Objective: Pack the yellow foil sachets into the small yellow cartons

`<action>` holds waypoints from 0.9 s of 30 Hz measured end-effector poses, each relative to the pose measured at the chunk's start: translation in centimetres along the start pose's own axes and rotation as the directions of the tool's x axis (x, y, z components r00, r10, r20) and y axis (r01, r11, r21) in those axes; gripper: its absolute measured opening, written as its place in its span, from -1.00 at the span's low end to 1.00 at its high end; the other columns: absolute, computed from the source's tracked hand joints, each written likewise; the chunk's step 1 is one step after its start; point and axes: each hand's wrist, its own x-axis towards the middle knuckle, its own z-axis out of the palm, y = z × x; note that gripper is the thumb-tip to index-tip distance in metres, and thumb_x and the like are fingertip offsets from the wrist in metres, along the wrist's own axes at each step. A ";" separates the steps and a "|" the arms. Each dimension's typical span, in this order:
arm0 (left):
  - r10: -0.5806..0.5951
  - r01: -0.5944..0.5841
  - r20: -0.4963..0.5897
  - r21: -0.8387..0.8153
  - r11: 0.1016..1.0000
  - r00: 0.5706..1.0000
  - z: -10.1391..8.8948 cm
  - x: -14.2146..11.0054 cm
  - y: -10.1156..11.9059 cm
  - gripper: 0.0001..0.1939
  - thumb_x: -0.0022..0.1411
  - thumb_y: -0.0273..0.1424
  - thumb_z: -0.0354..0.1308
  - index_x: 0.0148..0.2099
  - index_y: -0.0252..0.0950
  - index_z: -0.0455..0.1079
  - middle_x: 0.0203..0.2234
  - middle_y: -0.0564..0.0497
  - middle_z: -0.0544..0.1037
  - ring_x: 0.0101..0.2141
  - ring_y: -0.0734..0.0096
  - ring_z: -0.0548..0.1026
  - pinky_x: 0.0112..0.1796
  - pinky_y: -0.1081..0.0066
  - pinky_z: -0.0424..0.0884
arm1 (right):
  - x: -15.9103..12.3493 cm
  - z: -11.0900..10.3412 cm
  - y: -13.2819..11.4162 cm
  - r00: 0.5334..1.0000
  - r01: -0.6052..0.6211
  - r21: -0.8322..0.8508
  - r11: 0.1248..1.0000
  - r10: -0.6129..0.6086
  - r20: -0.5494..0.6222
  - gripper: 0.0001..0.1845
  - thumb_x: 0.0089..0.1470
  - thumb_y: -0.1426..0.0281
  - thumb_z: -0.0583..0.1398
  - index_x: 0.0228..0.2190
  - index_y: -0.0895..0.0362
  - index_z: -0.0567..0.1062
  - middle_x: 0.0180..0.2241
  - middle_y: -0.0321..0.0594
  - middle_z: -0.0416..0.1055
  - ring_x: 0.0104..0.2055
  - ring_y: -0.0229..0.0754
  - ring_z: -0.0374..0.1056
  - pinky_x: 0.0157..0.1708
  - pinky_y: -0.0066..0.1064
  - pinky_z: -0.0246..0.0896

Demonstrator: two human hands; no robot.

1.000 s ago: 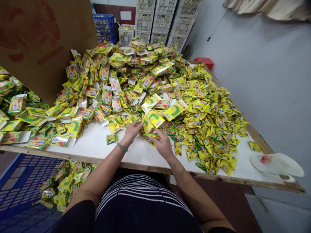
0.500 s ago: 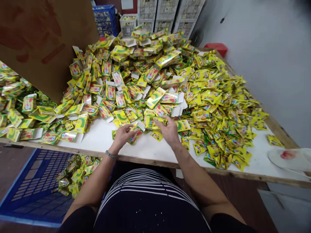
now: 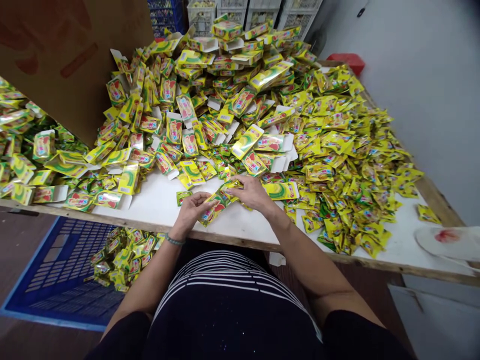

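My left hand (image 3: pixel 193 212) is closed on a small green and yellow carton (image 3: pixel 212 214), tilted just above the white tabletop (image 3: pixel 240 225). In my right hand (image 3: pixel 249 192) a yellow candy packet (image 3: pixel 231 188) is pinched between thumb and fingers. The packet is at the carton's upper right end; whether part of it is inside I cannot tell. Right of my right hand lies a yellow carton (image 3: pixel 282 191) with a white flap. Beyond both hands rises a heap of similar cartons (image 3: pixel 245 141), many with white flaps out.
Loose yellow packets (image 3: pixel 337 165) are heaped on the right. A large cardboard box (image 3: pixel 75 60) stands at the left. Below the table's front edge a blue crate (image 3: pixel 56 280) holds packed cartons. A white oval dish (image 3: pixel 446 242) lies at the far right; white crates (image 3: pixel 262 17) are stacked behind.
My right hand has moved left with the packet, bringing it to the end of the carton. My left hand still grips the carton. The camera view has shifted slightly.
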 end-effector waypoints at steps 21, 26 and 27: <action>0.025 -0.022 0.103 -0.030 0.999 0.994 0.5 -1.2 -0.2 -0.51 -0.15 -0.28 0.53 -0.17 -0.33 0.49 -0.33 -0.04 0.67 -0.33 0.33 0.61 -0.21 0.36 0.49 | -0.9 0.2 -1.7 0.980 0.166 0.050 0.985 -0.170 0.107 -0.77 0.04 0.35 0.28 -0.21 0.10 0.57 -0.23 -0.17 0.57 -0.21 -0.11 0.42 -0.17 -0.30 0.25; 0.018 -0.021 0.155 0.020 1.000 0.988 0.9 -1.2 -1.2 -0.52 -0.14 -0.25 0.52 -0.18 -0.34 0.50 -0.35 -0.02 0.63 -0.36 0.37 0.55 -0.27 0.39 0.44 | -1.7 0.4 -2.1 0.948 0.189 0.019 0.982 -0.188 0.257 -0.77 0.06 0.38 0.24 -0.19 0.07 0.54 -0.34 -0.27 0.53 -0.32 -0.18 0.39 -0.26 -0.36 0.22; 0.027 -0.031 0.141 0.026 0.999 0.990 1.0 -1.2 -1.4 -0.52 -0.14 -0.24 0.51 -0.19 -0.34 0.49 -0.35 -0.01 0.61 -0.37 0.38 0.53 -0.29 0.40 0.42 | -1.9 0.4 -2.2 0.936 0.193 0.020 0.981 -0.191 0.294 -0.76 0.06 0.38 0.23 -0.17 0.07 0.53 -0.34 -0.27 0.52 -0.32 -0.18 0.39 -0.26 -0.37 0.21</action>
